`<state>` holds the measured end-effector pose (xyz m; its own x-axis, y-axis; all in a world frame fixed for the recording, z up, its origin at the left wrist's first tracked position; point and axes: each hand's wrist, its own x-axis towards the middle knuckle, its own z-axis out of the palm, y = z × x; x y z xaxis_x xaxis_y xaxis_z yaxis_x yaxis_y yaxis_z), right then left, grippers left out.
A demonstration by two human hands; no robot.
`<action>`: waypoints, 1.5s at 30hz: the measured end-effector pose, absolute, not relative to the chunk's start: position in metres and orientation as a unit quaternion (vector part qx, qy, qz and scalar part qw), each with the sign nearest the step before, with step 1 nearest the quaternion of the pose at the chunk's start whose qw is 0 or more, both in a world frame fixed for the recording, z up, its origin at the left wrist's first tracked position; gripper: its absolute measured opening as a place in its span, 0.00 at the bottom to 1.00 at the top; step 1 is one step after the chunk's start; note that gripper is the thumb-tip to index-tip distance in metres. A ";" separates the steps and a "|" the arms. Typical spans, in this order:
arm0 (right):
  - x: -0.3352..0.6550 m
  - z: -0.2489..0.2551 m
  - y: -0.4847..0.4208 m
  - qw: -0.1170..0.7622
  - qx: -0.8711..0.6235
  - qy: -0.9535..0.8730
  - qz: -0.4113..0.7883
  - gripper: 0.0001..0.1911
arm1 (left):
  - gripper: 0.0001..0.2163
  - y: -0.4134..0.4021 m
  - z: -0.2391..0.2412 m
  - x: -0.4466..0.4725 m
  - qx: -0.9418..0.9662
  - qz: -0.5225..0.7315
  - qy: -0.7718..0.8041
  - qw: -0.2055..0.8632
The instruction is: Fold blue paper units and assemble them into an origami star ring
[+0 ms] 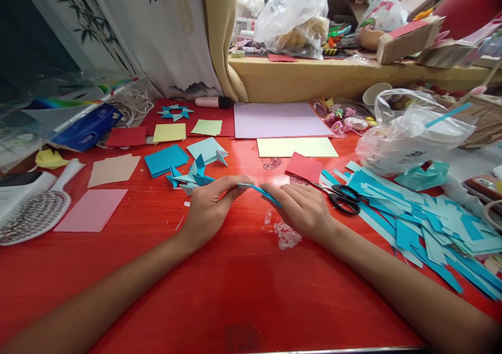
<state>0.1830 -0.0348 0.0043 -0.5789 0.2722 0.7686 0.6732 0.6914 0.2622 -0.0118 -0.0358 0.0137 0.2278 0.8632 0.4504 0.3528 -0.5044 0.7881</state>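
Note:
My left hand (209, 207) and my right hand (304, 210) meet at the middle of the red table (235, 291). Between their fingertips they pinch a thin folded blue paper strip (261, 192), held just above the tabletop. Both hands are closed on it, fingers pressed together. Just behind my left hand lies a small heap of folded blue paper pieces (192, 176). Black-handled scissors (341, 196) lie right of my right hand.
A pile of blue paper offcuts (431, 223) covers the right side. Coloured paper squares (92, 210) and a hairbrush (35, 210) lie left. A blue paper star (175, 112), purple sheet (278, 120), yellow sheet (296, 146) and plastic bag (411, 134) sit behind.

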 end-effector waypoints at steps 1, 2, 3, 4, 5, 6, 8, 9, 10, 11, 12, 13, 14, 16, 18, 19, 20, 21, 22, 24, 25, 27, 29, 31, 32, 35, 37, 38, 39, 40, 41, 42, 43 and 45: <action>0.183 0.003 -0.034 0.365 -0.287 -0.845 -0.265 0.08 | 0.07 -0.036 0.014 -0.012 0.736 0.460 0.413 0.274; 0.183 0.003 -0.034 0.364 -0.293 -0.846 -0.258 0.06 | 0.07 -0.036 0.013 -0.012 0.740 0.457 0.411 0.272; 0.184 0.003 -0.034 0.359 -0.298 -0.847 -0.254 0.05 | 0.07 -0.035 0.013 -0.012 0.744 0.454 0.409 0.269; 0.184 0.003 -0.034 0.355 -0.304 -0.847 -0.252 0.04 | 0.08 -0.035 0.013 -0.012 0.749 0.450 0.408 0.266; 0.184 0.003 -0.034 0.349 -0.311 -0.848 -0.249 0.05 | 0.08 -0.035 0.013 -0.012 0.753 0.446 0.408 0.262; 0.184 0.004 -0.034 0.343 -0.318 -0.849 -0.244 0.06 | 0.08 -0.035 0.013 -0.012 0.756 0.442 0.408 0.258; 0.185 0.004 -0.033 0.335 -0.330 -0.852 -0.229 0.09 | 0.09 -0.035 0.012 -0.012 0.763 0.433 0.410 0.250; 0.185 0.004 -0.033 0.332 -0.336 -0.854 -0.218 0.09 | 0.09 -0.035 0.012 -0.012 0.766 0.429 0.410 0.247; 0.186 0.003 -0.032 0.330 -0.340 -0.855 -0.209 0.10 | 0.09 -0.034 0.012 -0.013 0.770 0.424 0.409 0.246; 0.186 0.003 -0.032 0.329 -0.342 -0.857 -0.201 0.10 | 0.09 -0.034 0.011 -0.013 0.773 0.418 0.409 0.245; 0.186 0.002 -0.032 0.329 -0.343 -0.858 -0.194 0.10 | 0.09 -0.034 0.011 -0.013 0.776 0.413 0.408 0.245; 0.186 0.002 -0.031 0.330 -0.342 -0.859 -0.188 0.09 | 0.09 -0.033 0.010 -0.013 0.778 0.410 0.407 0.246; 0.186 0.001 -0.031 0.330 -0.341 -0.861 -0.182 0.09 | 0.09 -0.033 0.010 -0.013 0.780 0.407 0.405 0.249; 0.187 0.000 -0.030 0.331 -0.338 -0.865 -0.167 0.09 | 0.10 -0.033 0.009 -0.013 0.781 0.404 0.401 0.256; 0.187 0.000 -0.030 0.333 -0.340 -0.867 -0.151 0.09 | 0.10 -0.033 0.009 -0.013 0.782 0.401 0.397 0.264; 0.188 0.000 -0.030 0.333 -0.342 -0.867 -0.142 0.09 | 0.10 -0.033 0.010 -0.013 0.784 0.396 0.396 0.268; 0.188 -0.001 -0.030 0.334 -0.345 -0.867 -0.133 0.10 | 0.10 -0.032 0.010 -0.013 0.785 0.391 0.397 0.272; 0.188 -0.001 -0.030 0.335 -0.349 -0.867 -0.122 0.10 | 0.10 -0.032 0.010 -0.012 0.785 0.387 0.397 0.277; 0.188 -0.001 -0.029 0.335 -0.355 -0.866 -0.108 0.11 | 0.10 -0.032 0.010 -0.012 0.784 0.381 0.400 0.284; 0.187 -0.001 -0.030 0.335 -0.374 -0.862 -0.065 0.13 | 0.11 -0.032 0.011 -0.012 0.773 0.376 0.412 0.302; 0.186 -0.001 -0.030 0.335 -0.386 -0.859 -0.033 0.13 | 0.12 -0.031 0.010 -0.012 0.765 0.378 0.419 0.312; 0.183 0.000 -0.031 0.337 -0.409 -0.847 0.054 0.15 | 0.12 -0.031 0.010 -0.012 0.747 0.383 0.430 0.332; 0.179 0.003 -0.034 0.349 -0.421 -0.825 0.143 0.16 | 0.13 -0.031 0.010 -0.012 0.734 0.388 0.431 0.353; 0.175 0.005 -0.037 0.367 -0.426 -0.800 0.208 0.16 | 0.13 -0.030 0.011 -0.012 0.730 0.389 0.426 0.367; 0.173 0.005 -0.039 0.373 -0.432 -0.788 0.232 0.16 | 0.13 -0.031 0.011 -0.011 0.729 0.390 0.425 0.369; 0.169 0.005 -0.044 0.375 -0.460 -0.749 0.293 0.17 | 0.13 -0.032 0.011 -0.010 0.725 0.394 0.432 0.365; 0.167 0.004 -0.046 0.374 -0.476 -0.727 0.325 0.18 | 0.13 -0.033 0.011 -0.009 0.721 0.391 0.441 0.365; 0.166 0.004 -0.047 0.374 -0.480 -0.719 0.337 0.18 | 0.13 -0.035 0.012 -0.009 0.718 0.388 0.447 0.367; 0.166 0.003 -0.048 0.374 -0.484 -0.713 0.344 0.19 | 0.13 -0.036 0.012 -0.008 0.714 0.385 0.454 0.368; 0.165 0.003 -0.049 0.374 -0.487 -0.709 0.347 0.19 | 0.13 -0.037 0.013 -0.008 0.711 0.382 0.462 0.367; 0.165 0.003 -0.049 0.373 -0.490 -0.706 0.348 0.19 | 0.14 -0.038 0.013 -0.007 0.710 0.379 0.469 0.364; 0.164 0.003 -0.049 0.372 -0.492 -0.705 0.349 0.19 | 0.14 -0.039 0.014 -0.007 0.710 0.377 0.473 0.360; 0.164 0.004 -0.050 0.372 -0.493 -0.704 0.350 0.19 | 0.14 -0.039 0.014 -0.006 0.710 0.377 0.476 0.356; 0.163 0.004 -0.050 0.373 -0.489 -0.703 0.358 0.19 | 0.13 -0.040 0.014 -0.005 0.712 0.376 0.473 0.358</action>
<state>0.1627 -0.0503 0.0040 -0.2438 0.9539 0.1748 0.4199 0.2663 -0.8676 -0.0053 -0.0400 0.0139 0.2697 0.9428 0.1961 0.4051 -0.2958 0.8651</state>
